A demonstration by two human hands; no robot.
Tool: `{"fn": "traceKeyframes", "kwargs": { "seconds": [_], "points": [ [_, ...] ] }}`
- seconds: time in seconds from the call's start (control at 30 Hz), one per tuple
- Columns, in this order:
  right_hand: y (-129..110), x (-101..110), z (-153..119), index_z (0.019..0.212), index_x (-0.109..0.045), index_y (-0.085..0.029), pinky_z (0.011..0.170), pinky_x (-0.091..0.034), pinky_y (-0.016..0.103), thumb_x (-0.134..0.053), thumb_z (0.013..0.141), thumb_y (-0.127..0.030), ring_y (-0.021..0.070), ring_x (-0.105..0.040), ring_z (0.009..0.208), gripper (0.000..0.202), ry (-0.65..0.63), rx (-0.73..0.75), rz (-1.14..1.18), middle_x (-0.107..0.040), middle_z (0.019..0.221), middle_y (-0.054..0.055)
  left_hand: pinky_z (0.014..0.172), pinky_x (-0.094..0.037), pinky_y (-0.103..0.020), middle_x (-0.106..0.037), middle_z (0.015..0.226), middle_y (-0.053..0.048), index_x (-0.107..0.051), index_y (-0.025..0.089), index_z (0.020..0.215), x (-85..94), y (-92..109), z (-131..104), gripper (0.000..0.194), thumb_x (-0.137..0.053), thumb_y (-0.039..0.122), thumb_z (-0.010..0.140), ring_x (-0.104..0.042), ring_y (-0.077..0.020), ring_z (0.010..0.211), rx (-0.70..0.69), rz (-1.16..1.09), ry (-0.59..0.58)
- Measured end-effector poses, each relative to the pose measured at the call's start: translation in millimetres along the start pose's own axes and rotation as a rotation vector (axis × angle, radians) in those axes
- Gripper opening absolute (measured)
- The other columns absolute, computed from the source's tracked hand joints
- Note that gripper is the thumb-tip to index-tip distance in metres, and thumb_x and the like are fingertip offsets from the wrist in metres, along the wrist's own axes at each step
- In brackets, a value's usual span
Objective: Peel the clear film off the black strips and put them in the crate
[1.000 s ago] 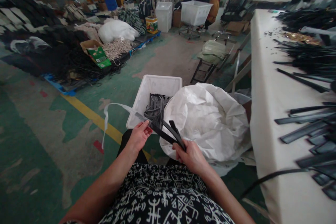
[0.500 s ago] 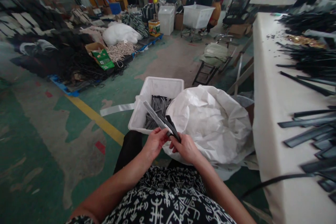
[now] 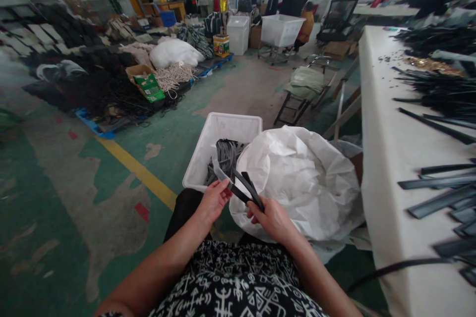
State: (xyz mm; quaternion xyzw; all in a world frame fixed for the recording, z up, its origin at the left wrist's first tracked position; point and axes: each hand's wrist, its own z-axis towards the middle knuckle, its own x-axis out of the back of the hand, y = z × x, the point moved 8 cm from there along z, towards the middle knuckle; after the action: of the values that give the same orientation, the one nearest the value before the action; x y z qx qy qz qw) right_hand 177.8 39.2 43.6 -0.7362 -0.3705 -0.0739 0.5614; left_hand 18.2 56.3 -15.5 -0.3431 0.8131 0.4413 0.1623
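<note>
Left hand (image 3: pixel 216 200): grip pinched on one of black strips (image 3: pixel 238 192), where clear film (image 3: pixel 220 171) begins. Right hand (image 3: pixel 273 218): grip closed round bunch. Strips held near white bin (image 3: pixel 197 164) and white sack (image 3: pixel 299 168). Film apparently not fully off; grey heap (image 3: pixel 227 152) in bin, loose strips (image 3: pixel 439 200) on worktop (image 3: pixel 381 129), right.

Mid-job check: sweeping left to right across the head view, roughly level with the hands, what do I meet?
Red floor mark → left hand → black strip stretching between the hands → right hand → cream-topped table.
</note>
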Motion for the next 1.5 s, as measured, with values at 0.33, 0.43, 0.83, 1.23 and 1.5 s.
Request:
{"fn": "traceKeyframes", "kwargs": {
  "seconds": [0.33, 0.43, 0.83, 1.23, 1.5],
  "points": [
    [-1.9, 0.0, 1.7, 0.079, -0.061, -0.017, 0.056, -0.045, 0.025, -0.044, 0.089, -0.04, 0.0158, -0.065, 0.056, 0.03, 0.027, 0.0, -0.002, -0.07, 0.065, 0.004, 0.06, -0.052, -0.023, -0.071, 0.07, -0.003, -0.067, 0.013, 0.074, -9.0, 1.8, -4.5, 0.032, -0.087, 0.026, 0.053, -0.064, -0.0124, 0.061, -0.012, 0.002, -0.038],
    [4.3, -0.1, -1.1, 0.078, -0.062, -0.017, 0.056, -0.045, 0.025, -0.045, 0.088, -0.04, 0.0167, -0.066, 0.059, 0.03, 0.003, -0.038, -0.045, -0.071, 0.065, 0.005, 0.061, -0.051, -0.023, -0.07, 0.066, -0.002, -0.066, 0.014, 0.072, 0.0, 18.1, 0.6, 0.031, -0.087, 0.025, 0.052, -0.064, -0.0121, 0.06, -0.063, 0.002, 0.019],
    [4.4, 0.9, -4.0, 0.074, -0.064, -0.017, 0.056, -0.046, 0.023, -0.046, 0.088, -0.039, 0.0149, -0.066, 0.057, 0.032, -0.04, -0.001, 0.028, -0.07, 0.064, 0.004, 0.061, -0.051, -0.023, -0.071, 0.07, -0.002, -0.065, 0.014, 0.073, -1.5, 6.0, 1.5, 0.03, -0.086, 0.023, 0.055, -0.064, -0.0116, 0.061, 0.02, 0.081, -0.016],
    [8.4, 6.5, 2.3, 0.076, -0.061, -0.016, 0.053, -0.048, 0.022, -0.047, 0.087, -0.037, 0.0136, -0.065, 0.053, 0.028, -0.026, 0.004, 0.226, -0.07, 0.064, 0.004, 0.062, -0.05, -0.022, -0.071, 0.074, -0.002, -0.068, 0.012, 0.078, -25.3, -0.7, -4.1, 0.035, -0.087, 0.025, 0.052, -0.063, -0.0105, 0.062, 0.039, 0.168, -0.075],
    [3.0, 3.6, 9.2, 0.076, -0.059, -0.016, 0.043, -0.041, 0.019, -0.046, 0.087, -0.038, 0.01, -0.057, 0.043, 0.028, 0.024, -0.019, 0.322, -0.067, 0.061, 0.002, 0.065, -0.051, -0.025, -0.069, 0.075, -0.004, -0.068, 0.011, 0.08, -37.2, -16.8, -8.3, 0.033, -0.084, 0.03, 0.058, -0.061, -0.0106, 0.061, 0.066, 0.295, -0.226]
  ]
}}
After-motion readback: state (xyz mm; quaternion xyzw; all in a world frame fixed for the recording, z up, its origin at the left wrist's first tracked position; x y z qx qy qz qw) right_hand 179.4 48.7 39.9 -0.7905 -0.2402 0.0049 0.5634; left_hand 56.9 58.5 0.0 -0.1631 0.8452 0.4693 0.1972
